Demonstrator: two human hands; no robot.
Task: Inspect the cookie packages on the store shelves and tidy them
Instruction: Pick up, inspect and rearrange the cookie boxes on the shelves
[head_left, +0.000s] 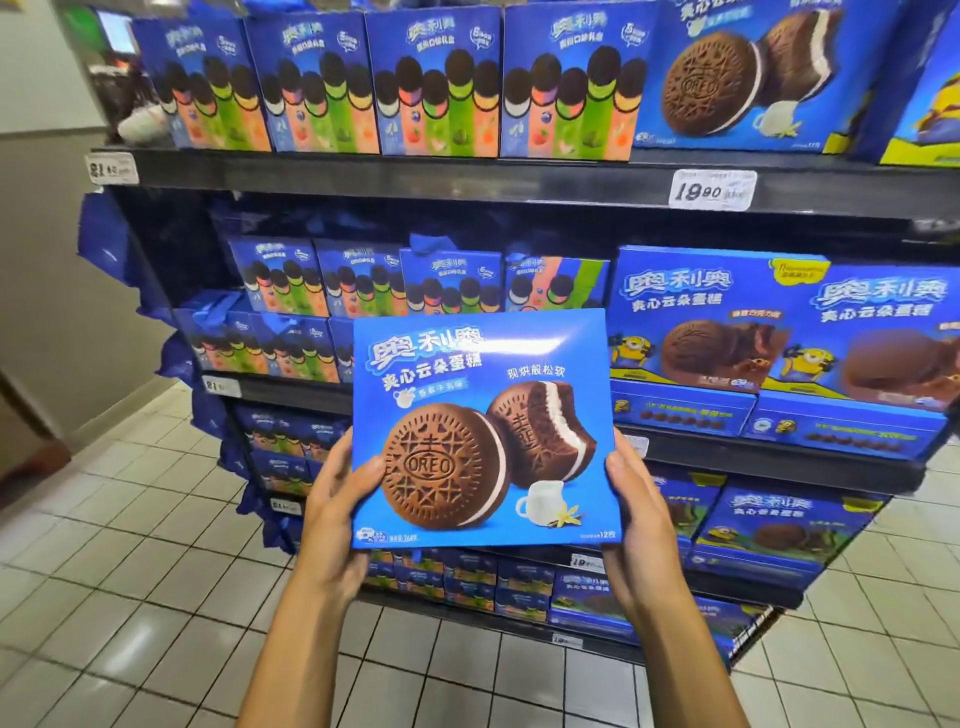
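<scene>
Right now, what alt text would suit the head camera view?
Both hands, left and right, hold a blue Oreo cake box upright before store shelves stocked with more blue Oreo boxes.

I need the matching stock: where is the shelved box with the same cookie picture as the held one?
Top shelf, right of the multicolour boxes: the matching box, above the 19.90 price tag.

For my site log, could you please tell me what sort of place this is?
Most likely a supermarket aisle: tiered shelves stocked with cookie boxes, a price tag on the shelf edge, and tiled floor.
</scene>
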